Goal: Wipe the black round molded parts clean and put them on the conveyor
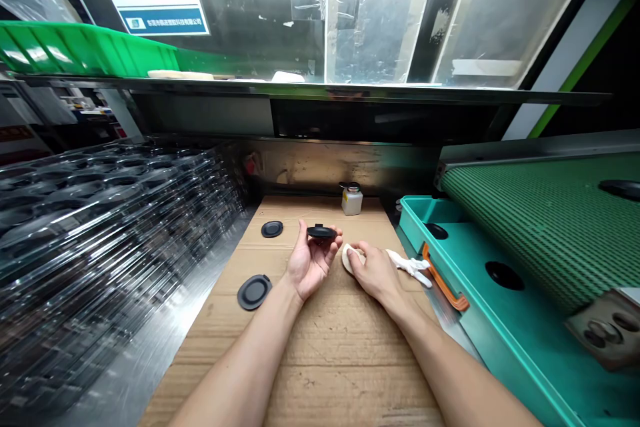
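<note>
Far left: clear plastic trays (100,227), stacked high beside the cardboard (325,347). Nesting probably saves room. The cardboard covers part of the metal worktop (145,353), likely to spare parts from scratches. Two black caps lie flat on its left side, one farther back (272,229), one nearer us (254,292). They're well apart, so probably easy to pick up singly.

Our left hand (309,265) has the held cap (321,232) above the middle of the cardboard. Fingers grasp it by the rim: thumb on the left, fingertips on the right. Palm is turned up, forearm angling in from lower left. Cap sits nearly level, seen almost edge-on, small tab on top. We read the rim grip as keeping the upper face exposed.

Small bottle (352,203) stands upright at the back, out of our hands' way.

Our right hand (375,271) is just beside the left, back up, fingers closed around a pale pad (347,259). Grip looks like a loose pinch, with the pad edge out toward the left. Forearm comes in from lower right.

White cloth (411,265) lies crumpled right of that hand. Then the orange handle (445,287) at the side of the teal bin (520,353), black discs (505,275) inside. The green belt (545,203) runs above the bin.
</note>
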Available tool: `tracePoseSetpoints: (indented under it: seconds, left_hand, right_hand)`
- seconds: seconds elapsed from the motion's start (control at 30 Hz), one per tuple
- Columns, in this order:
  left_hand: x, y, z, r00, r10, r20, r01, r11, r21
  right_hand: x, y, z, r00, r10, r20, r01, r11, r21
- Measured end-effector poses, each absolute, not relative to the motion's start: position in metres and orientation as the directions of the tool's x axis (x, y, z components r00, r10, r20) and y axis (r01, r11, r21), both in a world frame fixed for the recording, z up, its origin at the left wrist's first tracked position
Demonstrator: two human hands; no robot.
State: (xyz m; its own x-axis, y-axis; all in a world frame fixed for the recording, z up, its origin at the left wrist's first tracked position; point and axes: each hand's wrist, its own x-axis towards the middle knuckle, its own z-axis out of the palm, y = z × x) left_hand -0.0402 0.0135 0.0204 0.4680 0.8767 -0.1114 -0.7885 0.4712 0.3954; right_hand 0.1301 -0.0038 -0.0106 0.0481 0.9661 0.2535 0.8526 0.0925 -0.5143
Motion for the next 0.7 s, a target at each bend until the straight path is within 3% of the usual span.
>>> tracePoseSetpoints:
  seconds: [0.3,0.47,0.6,0.7]
  left_hand:
    - [-0.037,0.013,0.018,0.438,0.892,-0.109,-0.782,0.438,0.444]
    - [-0.033,0.011,0.018,0.302,0.944,-0.136,-0.795,0.328,0.511]
    - [-0.027,0.009,0.014,0.166,0.985,-0.042,-0.681,0.145,0.717]
    - [-0.021,0.008,0.009,-0.015,0.993,0.118,-0.388,-0.115,0.914]
  right_hand:
    - [0.131,-0.004,-0.011,0.037,0.964,0.264,0.852,0.107,-0.512]
    - [0.130,-0.004,-0.011,0.040,0.964,0.263,0.848,0.106,-0.519]
    - [0.131,-0.005,-0.010,0.027,0.964,0.265,0.849,0.118,-0.515]
    - [0.131,-0.005,-0.009,0.018,0.966,0.257,0.851,0.121,-0.511]
